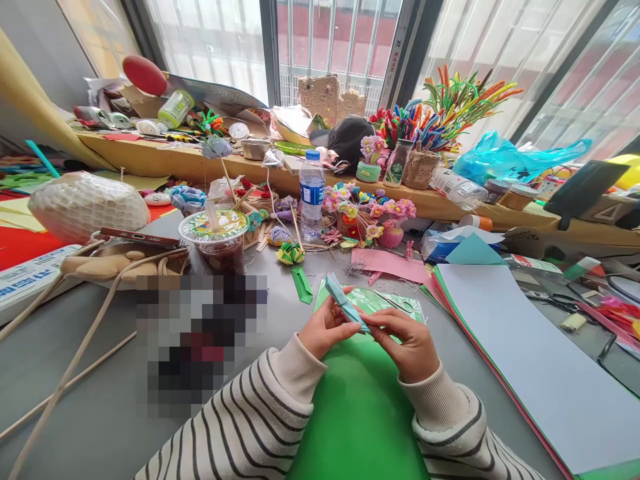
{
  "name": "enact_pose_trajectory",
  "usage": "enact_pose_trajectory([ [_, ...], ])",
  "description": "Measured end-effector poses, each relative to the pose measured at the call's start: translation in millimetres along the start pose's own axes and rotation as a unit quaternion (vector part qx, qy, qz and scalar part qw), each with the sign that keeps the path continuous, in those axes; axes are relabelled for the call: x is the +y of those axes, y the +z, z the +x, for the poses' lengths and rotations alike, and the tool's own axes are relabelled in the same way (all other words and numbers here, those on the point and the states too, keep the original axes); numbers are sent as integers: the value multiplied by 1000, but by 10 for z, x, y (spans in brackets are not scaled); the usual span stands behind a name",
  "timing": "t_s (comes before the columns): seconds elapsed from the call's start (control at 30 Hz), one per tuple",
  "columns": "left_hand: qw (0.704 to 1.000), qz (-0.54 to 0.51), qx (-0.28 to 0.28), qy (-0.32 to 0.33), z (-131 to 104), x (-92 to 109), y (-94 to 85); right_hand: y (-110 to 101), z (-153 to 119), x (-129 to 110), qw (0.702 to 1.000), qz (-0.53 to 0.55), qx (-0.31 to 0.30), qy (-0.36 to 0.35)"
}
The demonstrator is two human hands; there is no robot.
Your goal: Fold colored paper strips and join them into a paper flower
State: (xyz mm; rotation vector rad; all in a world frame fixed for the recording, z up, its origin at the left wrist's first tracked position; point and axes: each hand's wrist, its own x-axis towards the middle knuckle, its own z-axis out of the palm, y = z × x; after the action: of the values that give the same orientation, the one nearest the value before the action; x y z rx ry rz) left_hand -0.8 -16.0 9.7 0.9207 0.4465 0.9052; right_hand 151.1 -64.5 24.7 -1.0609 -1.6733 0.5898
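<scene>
Both my hands hold a light-blue folded paper piece above the table. My left hand grips it from the left, thumb laid along its lower part. The fingertips of my right hand pinch its lower right end. Beneath my hands lies a shiny green sheet, with a green printed packet at its far end. A folded green paper strip rests beyond my left hand, and a green and yellow paper flower sits just past it.
A lidded drink cup and a water bottle stand behind my hands. Large coloured paper sheets are stacked at right. A phone rests on a beige bag at left. Craft flowers and pipe cleaners crowd the back.
</scene>
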Motion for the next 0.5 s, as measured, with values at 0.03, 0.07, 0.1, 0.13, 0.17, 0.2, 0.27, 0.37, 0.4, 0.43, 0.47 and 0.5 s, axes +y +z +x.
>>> enact_pose_trajectory([
  [0.03,1000,-1,3,1,1,1,5,-1,-1,9,1000,13,-3,12],
  [0.07,1000,-3,7,1,2,3,12,0,-2,17,999,25,-5,24],
  [0.1,1000,-5,12,0,1,9,21,3,-3,23,999,35,-4,34],
  [0.13,1000,-10,20,-1,0,17,32,5,-3,28,998,43,-2,42],
  [0.17,999,-17,29,-3,-2,27,44,7,-3,30,998,48,2,49],
  [0.2,999,-26,39,-4,-5,38,55,7,-3,30,997,53,5,55],
  [0.27,997,-44,56,-5,-11,57,70,4,-4,19,996,61,6,65],
  [0.37,997,-50,65,-3,-19,69,76,-15,-7,-21,995,67,-1,78],
  [0.4,997,-44,62,-3,-22,68,76,-26,-6,-38,994,68,-3,83],
  [0.43,998,-34,58,-3,-25,67,76,-38,-4,-55,994,70,-4,87],
  [0.47,998,-21,55,-3,-28,66,77,-51,-1,-69,993,73,-5,91],
  [0.5,999,-7,51,-3,-30,66,79,-65,4,-80,992,78,-5,96],
])
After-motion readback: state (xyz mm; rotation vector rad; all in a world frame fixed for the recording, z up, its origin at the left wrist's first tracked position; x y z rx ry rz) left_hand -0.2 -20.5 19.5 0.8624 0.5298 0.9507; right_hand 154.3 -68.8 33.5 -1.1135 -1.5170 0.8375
